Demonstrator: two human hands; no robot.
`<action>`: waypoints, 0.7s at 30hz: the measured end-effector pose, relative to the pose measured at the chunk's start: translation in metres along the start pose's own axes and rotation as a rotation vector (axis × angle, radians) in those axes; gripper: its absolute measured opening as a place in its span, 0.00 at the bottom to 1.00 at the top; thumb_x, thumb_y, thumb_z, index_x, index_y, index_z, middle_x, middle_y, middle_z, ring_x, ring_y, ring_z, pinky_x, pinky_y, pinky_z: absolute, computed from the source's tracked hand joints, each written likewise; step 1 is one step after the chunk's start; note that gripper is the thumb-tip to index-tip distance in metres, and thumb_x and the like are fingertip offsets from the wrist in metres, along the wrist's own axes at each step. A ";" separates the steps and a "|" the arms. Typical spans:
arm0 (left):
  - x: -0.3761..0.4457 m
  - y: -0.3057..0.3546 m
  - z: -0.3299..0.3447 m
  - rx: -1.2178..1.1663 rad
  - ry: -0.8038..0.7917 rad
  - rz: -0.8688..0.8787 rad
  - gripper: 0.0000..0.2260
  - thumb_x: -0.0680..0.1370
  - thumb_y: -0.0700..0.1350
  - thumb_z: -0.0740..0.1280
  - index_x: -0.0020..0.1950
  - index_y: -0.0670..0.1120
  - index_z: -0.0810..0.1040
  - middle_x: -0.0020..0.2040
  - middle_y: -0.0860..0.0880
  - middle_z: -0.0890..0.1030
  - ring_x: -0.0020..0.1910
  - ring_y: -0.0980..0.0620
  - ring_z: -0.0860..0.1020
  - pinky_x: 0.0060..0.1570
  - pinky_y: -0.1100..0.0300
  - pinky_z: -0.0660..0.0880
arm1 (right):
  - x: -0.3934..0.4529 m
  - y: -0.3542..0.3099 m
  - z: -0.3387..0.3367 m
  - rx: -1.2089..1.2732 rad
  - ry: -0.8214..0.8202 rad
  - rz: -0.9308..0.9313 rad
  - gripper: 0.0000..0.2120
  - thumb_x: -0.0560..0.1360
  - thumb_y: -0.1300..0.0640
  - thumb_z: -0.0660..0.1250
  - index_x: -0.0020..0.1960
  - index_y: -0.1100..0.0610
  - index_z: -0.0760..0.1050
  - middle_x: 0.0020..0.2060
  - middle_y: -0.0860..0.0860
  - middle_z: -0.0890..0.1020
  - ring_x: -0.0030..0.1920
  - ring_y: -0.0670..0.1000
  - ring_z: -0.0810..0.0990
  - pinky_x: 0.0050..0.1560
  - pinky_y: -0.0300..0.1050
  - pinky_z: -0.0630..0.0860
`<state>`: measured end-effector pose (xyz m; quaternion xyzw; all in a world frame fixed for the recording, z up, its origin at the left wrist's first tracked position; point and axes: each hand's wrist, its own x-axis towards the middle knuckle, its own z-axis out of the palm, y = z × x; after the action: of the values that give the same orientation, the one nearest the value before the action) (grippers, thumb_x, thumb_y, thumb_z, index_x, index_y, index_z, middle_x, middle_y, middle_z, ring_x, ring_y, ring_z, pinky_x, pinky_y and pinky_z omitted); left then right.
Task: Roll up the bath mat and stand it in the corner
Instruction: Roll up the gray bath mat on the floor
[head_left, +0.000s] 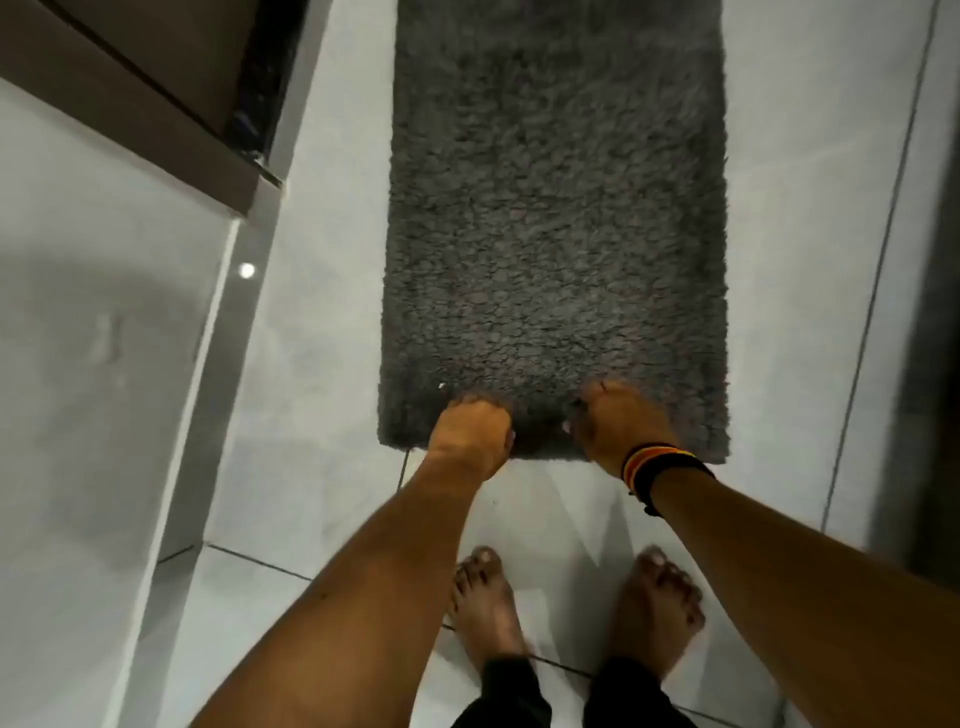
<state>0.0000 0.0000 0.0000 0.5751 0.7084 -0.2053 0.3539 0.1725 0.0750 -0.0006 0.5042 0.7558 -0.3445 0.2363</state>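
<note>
Bath mat (556, 234), shaggy grey rectangle, flat on glossy tiles (322, 364); both hands' fingers (475, 405) seemingly clenched on its near edge.

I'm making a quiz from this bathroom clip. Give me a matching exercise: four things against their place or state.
Things:
1. bath mat
2. left hand
3. right hand
4. bare feet

Descriptions:
A. striped band at its wrist
B. lying flat, unrolled
C. on tile short of the mat
D. gripping the near edge, wrist bare

Pairs: 1-B, 2-D, 3-A, 4-C
</note>
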 end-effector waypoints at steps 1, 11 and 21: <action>0.012 -0.003 0.011 0.025 -0.004 0.023 0.16 0.83 0.50 0.64 0.66 0.44 0.78 0.63 0.41 0.80 0.62 0.42 0.78 0.64 0.47 0.76 | 0.008 0.002 0.013 -0.051 -0.032 -0.012 0.28 0.75 0.44 0.66 0.69 0.58 0.67 0.67 0.59 0.72 0.67 0.62 0.70 0.63 0.58 0.73; 0.055 -0.009 0.073 0.261 0.154 0.186 0.22 0.79 0.49 0.67 0.70 0.41 0.70 0.66 0.39 0.75 0.64 0.39 0.73 0.65 0.44 0.74 | 0.049 0.027 0.063 -0.524 0.028 -0.360 0.22 0.71 0.53 0.67 0.63 0.57 0.69 0.50 0.58 0.80 0.45 0.61 0.81 0.33 0.47 0.69; 0.108 -0.039 -0.015 -0.363 -0.178 -0.054 0.23 0.81 0.59 0.65 0.71 0.45 0.77 0.68 0.39 0.79 0.68 0.38 0.77 0.68 0.44 0.73 | 0.058 0.036 0.028 -0.384 0.400 -0.321 0.20 0.73 0.52 0.70 0.63 0.58 0.76 0.55 0.57 0.80 0.55 0.60 0.78 0.57 0.57 0.77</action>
<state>-0.0505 0.0726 -0.0743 0.4625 0.7147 -0.1337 0.5073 0.1836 0.0976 -0.0698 0.3826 0.9083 -0.1225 0.1163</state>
